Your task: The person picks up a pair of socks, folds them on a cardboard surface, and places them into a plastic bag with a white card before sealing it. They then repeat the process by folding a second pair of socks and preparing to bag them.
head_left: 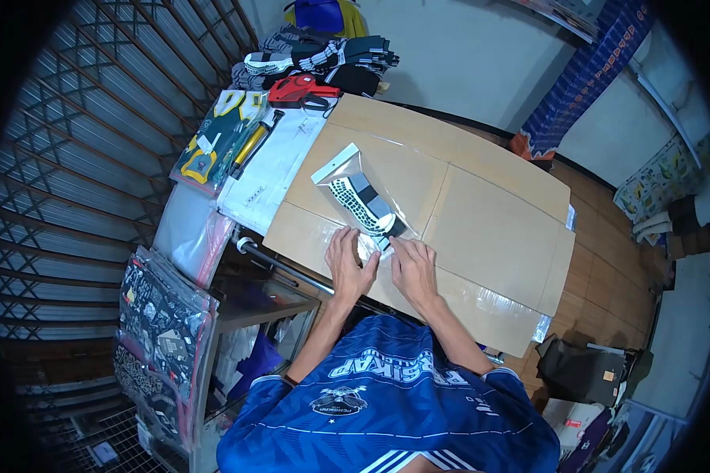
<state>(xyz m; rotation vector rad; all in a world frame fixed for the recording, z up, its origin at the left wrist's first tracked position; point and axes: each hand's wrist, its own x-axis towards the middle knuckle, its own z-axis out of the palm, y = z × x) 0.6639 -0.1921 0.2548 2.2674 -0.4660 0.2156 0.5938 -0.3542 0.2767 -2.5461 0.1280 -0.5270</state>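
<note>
A clear plastic bag of socks (360,201) lies at a slant on the flat brown cardboard. The socks inside are white, grey and black, with dark green grip marks along one side. My left hand (349,262) rests at the bag's near left edge, its fingers laid down and its thumb apart, close to the bag's end. Opposite it, my right hand (415,270) has its fingertips closed on the near end of the bag. The exact grip under the right fingers is partly hidden.
Cardboard (489,229) covers the table. Beyond its left edge are a red price-label gun (298,91), a packed green-yellow jersey (222,138), a yellow-black hand pump (254,144) and a sock pile (323,59). A glass case (268,315) stands below left. A dark bag (588,370) sits at right.
</note>
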